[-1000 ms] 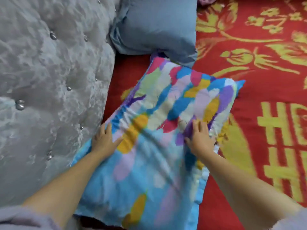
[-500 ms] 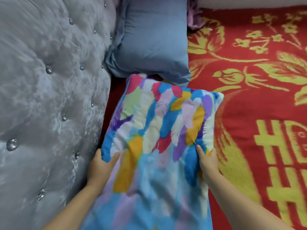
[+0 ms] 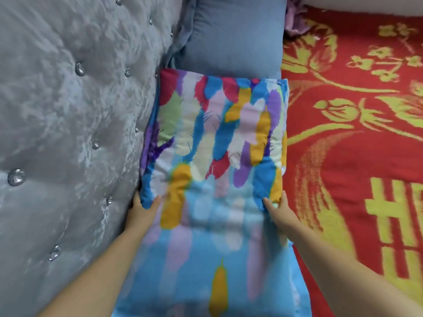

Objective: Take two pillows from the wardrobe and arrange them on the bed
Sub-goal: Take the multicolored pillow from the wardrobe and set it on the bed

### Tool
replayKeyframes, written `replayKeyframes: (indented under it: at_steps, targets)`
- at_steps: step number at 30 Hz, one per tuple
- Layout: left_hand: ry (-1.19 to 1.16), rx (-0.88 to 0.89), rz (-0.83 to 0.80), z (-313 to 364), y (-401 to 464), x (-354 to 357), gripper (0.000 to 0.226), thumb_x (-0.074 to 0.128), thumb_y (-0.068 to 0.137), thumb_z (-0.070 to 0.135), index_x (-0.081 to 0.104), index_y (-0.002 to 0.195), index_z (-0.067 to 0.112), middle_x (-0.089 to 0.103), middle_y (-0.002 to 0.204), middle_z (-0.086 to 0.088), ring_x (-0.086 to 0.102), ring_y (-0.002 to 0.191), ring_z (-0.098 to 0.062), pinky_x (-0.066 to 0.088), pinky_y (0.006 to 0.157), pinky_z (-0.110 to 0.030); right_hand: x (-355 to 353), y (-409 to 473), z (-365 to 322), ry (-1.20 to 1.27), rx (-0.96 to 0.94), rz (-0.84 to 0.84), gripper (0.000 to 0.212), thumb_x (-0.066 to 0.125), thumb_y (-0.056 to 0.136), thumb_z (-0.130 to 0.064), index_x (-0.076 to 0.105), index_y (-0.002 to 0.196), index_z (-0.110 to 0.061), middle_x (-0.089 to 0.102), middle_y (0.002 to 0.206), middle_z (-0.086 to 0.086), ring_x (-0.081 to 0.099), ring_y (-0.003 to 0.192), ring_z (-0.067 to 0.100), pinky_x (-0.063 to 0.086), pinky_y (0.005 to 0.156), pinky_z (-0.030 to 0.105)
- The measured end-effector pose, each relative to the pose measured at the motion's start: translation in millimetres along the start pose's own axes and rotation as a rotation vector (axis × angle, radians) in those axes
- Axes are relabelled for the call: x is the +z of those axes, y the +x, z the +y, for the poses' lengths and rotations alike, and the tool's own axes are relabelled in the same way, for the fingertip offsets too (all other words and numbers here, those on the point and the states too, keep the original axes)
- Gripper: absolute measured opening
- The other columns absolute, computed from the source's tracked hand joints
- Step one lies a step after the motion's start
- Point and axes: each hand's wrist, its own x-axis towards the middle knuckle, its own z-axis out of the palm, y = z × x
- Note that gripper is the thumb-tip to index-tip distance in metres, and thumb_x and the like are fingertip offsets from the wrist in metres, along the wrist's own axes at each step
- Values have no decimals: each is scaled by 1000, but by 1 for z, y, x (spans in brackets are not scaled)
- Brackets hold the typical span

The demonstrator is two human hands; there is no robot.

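The bed (image 3: 343, 161) is covered by a red blanket (image 3: 357, 143) with yellow floral and character patterns. Along its grey tufted headboard (image 3: 68, 133) lie two pillows: a plain blue pillow (image 3: 235, 37) farther off, and a multicoloured feather-print pillow (image 3: 217, 138) nearer, its far edge touching the blue one.

Tufted headboard (image 3: 68, 133) blocks the left, touching colourful pillow (image 3: 217, 138). Blue pillow (image 3: 233, 40) closes the far end. Red blanket (image 3: 354, 156) lies open to the right.
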Motion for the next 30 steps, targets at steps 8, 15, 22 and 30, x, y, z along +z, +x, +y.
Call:
replayKeyframes:
  at_steps: [8, 15, 22, 30]
  targets:
    - [181, -34, 89, -24, -39, -7, 86, 71, 74, 52, 32, 141, 14, 48, 140, -23, 51, 121, -43, 44, 93, -48, 20, -27, 29, 64, 145, -30, 69, 47, 93, -46, 18, 148, -16, 43, 144, 17, 43, 130, 37, 33, 108, 42]
    - [450, -43, 138, -31, -49, 5, 75, 61, 85, 42, 28, 143, 6, 42, 135, -32, 41, 125, -44, 39, 96, -52, 18, -31, 30, -54, 107, -156, 70, 42, 96, -45, 10, 150, -15, 38, 148, 16, 40, 133, 36, 31, 111, 43]
    - [724, 414, 84, 39, -63, -7, 77, 54, 89, 40, 14, 150, 18, 25, 152, -15, 30, 137, -32, 32, 108, -45, 10, -70, -27, -624, -248, 122, 61, 39, 96, -45, 17, 149, -25, 16, 158, 9, 17, 145, 26, 22, 113, 53]
    - [695, 681, 72, 102, -125, -23, 66, 43, 94, 46, 18, 150, 22, 26, 155, -6, 28, 140, -24, 27, 114, -42, -17, -136, -85, -876, -736, 184, 61, 29, 99, -47, 2, 151, -31, -5, 162, 0, -9, 148, 20, 1, 118, 54]
